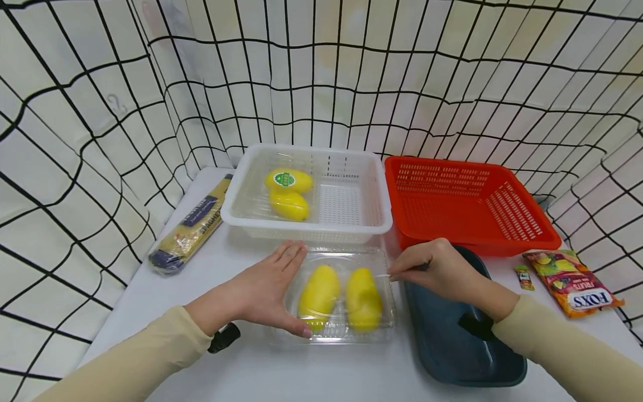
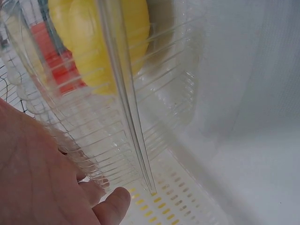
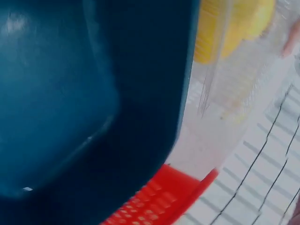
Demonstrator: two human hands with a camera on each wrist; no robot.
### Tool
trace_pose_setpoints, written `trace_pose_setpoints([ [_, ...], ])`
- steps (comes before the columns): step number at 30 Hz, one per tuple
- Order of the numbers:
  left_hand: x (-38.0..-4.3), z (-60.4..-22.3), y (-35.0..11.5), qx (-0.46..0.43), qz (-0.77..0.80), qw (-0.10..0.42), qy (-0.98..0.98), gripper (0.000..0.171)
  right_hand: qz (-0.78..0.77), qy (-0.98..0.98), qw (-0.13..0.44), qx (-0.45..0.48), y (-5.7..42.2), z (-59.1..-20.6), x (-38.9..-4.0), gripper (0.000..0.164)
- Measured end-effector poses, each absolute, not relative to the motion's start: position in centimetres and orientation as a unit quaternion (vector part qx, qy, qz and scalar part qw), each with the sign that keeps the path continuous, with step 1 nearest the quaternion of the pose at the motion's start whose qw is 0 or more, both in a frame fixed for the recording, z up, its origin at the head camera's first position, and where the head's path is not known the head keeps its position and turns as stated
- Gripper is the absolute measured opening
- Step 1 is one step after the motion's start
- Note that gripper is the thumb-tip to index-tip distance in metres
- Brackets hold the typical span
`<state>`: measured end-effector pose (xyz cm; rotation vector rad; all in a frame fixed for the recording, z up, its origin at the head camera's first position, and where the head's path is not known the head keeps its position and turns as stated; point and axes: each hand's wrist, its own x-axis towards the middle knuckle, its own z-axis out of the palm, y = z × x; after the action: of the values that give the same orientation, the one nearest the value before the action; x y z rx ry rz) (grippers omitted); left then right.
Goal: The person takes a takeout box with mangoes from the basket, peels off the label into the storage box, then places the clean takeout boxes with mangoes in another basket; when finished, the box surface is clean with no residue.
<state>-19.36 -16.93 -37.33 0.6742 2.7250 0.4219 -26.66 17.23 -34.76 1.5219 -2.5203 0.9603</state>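
A clear plastic clamshell container [image 1: 351, 338] with two yellow mangoes [image 1: 319, 293] inside lies on the table, its lid down over them. My left hand [image 1: 263, 290] rests along its left side, fingers straight and thumb spread to the near left corner. At the right edge, my right hand [image 1: 442, 271] pinches the container's rim between thumb and fingers. The left wrist view shows the container's ribbed wall [image 2: 136, 117] close up beside the left fingers. In the right wrist view the container [image 3: 253, 79] is partly cut off, and the right fingers barely show.
Behind stands a white basket [image 1: 306, 226] holding another clear pack of mangoes [image 1: 288, 206]. Right of it is a red basket [image 1: 472, 245]. A dark blue tray [image 1: 452, 346] lies under my right forearm. Spaghetti [image 1: 193, 223] lies left; a Fox's candy bag [image 1: 572, 282] and small wrapped candy [image 1: 524, 277] lie right.
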Motion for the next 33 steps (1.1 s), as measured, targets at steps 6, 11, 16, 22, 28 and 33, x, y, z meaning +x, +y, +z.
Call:
trace_pose_setpoints([
  [6,-19.3,-37.5,-16.9,0.23,0.147,0.153,0.95,0.139,0.409,-0.856,-0.085,0.305,19.3,-34.7,-26.8,0.017],
  [11,-19.3,-37.5,-16.8,0.23,0.15,0.155,0.949,0.138,0.435,-0.864,-0.141,0.211,21.4,-35.4,-27.2,0.03],
  [16,-19.3,-37.3,-16.9,0.233,0.149,0.154,0.949,0.138,0.498,-0.837,-0.197,0.11,24.2,-36.3,-27.8,0.049],
  [22,-19.5,-37.0,-16.9,0.233,0.148,0.15,0.949,0.139,0.56,-0.793,-0.238,0.004,26.6,-37.5,-28.5,0.046],
  [28,-19.6,-36.9,-16.8,0.226,0.148,0.149,0.951,0.14,0.535,-0.801,-0.266,-0.03,25.7,-39.1,-28.9,0.045],
  [33,-19.5,-37.1,-16.7,0.229,0.148,0.146,0.951,0.141,0.549,-0.782,-0.288,-0.067,25.1,-39.9,-29.5,0.042],
])
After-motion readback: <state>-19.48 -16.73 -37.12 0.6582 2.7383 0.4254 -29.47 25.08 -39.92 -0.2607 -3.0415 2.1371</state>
